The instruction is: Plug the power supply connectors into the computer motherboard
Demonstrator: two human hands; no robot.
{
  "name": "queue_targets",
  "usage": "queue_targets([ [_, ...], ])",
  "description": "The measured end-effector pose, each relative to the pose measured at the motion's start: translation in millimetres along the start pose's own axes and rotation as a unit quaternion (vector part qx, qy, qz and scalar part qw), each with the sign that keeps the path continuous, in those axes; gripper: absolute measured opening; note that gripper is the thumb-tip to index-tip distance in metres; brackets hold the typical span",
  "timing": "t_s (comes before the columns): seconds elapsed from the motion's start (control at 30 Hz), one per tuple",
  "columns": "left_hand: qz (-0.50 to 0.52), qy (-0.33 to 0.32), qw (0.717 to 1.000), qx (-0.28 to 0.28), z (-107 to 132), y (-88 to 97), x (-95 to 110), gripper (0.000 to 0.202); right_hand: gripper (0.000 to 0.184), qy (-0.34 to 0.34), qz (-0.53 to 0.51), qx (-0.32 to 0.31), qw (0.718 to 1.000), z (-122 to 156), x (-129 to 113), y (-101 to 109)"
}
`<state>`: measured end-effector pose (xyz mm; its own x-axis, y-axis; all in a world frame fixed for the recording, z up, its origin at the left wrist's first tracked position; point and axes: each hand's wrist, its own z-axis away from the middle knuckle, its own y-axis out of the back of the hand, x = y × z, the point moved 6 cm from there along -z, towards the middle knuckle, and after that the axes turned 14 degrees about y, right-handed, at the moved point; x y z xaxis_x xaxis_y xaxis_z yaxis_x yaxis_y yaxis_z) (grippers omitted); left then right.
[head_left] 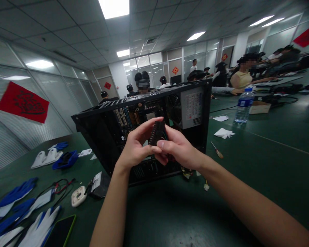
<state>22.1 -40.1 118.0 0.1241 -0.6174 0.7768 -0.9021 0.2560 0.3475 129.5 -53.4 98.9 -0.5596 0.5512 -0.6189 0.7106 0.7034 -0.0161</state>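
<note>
Both hands meet in front of an open black computer case (141,103) that stands on the green table. A black multi-pin power connector (156,132), with a row of slots along its face, is held upright between them. My left hand (137,144) grips its left side, with the fingers over the top and the thumb below. My right hand (176,144) pinches it from the right, the thumb near its lower edge. Some coloured wires show behind it, partly hidden by the fingers. Inside the case are a motherboard (134,115) and a power supply (193,106).
Blue-and-white gloves (38,226), a green-edged phone (60,231) and a white round-cornered object (78,196) lie at left. On the right are a screwdriver (217,150), crumpled tissue (224,133) and a water bottle (244,105). Loose cable ends (206,186) hang below the case. Several people sit beyond.
</note>
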Motion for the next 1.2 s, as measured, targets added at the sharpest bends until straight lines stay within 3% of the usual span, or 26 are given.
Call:
queue_targets([
  [0.13, -0.019, -0.047, 0.993, 0.105, -2.9, 3.7, -0.8, 0.079, 0.016, 0.024, 0.052, 0.055, 0.997, -0.3, -2.8, 7.7],
  [0.2, -0.013, -0.045, 0.989, 0.144, -2.0, 4.8, -2.2, 0.068, 0.014, 0.033, 0.06, 0.076, 0.995, 0.6, -2.5, 9.1],
  [0.3, 0.001, -0.014, 0.986, 0.168, 0.1, 4.9, -3.3, 0.045, 0.016, 0.053, 0.053, 0.103, 0.992, 1.5, -1.2, 9.2],
  [0.4, -0.015, -0.015, 0.981, 0.193, 3.4, 6.6, 3.9, 0.036, 0.015, 0.063, 0.054, 0.121, 0.989, 1.2, 1.1, 8.5],
  [0.57, -0.152, -0.054, 0.961, 0.226, 8.7, 4.9, 28.2, 0.021, 0.019, 0.058, 0.058, 0.157, 0.984, -0.6, 5.6, 10.8],
  [0.7, -0.287, -0.058, 0.924, 0.247, 11.9, -6.5, 40.3, 0.028, 0.02, 0.056, 0.076, 0.196, 0.976, -2.2, 7.0, 18.7],
  [0.8, -0.338, -0.039, 0.898, 0.279, 14.3, -16.3, 42.0, 0.021, 0.02, 0.068, 0.102, 0.238, 0.963, -1.3, 4.7, 28.6],
  [1.0, -0.46, 0.014, 0.854, 0.242, 14.3, -42.2, 45.0, 0.018, 0.024, 0.069, 0.095, 0.273, 0.955, 0.5, -0.3, 39.6],
  [1.2, -0.505, 0.034, 0.828, 0.242, 13.9, -45.2, 44.5, 0.024, 0.022, 0.067, 0.108, 0.297, 0.947, 2.1, -2.8, 39.7],
])
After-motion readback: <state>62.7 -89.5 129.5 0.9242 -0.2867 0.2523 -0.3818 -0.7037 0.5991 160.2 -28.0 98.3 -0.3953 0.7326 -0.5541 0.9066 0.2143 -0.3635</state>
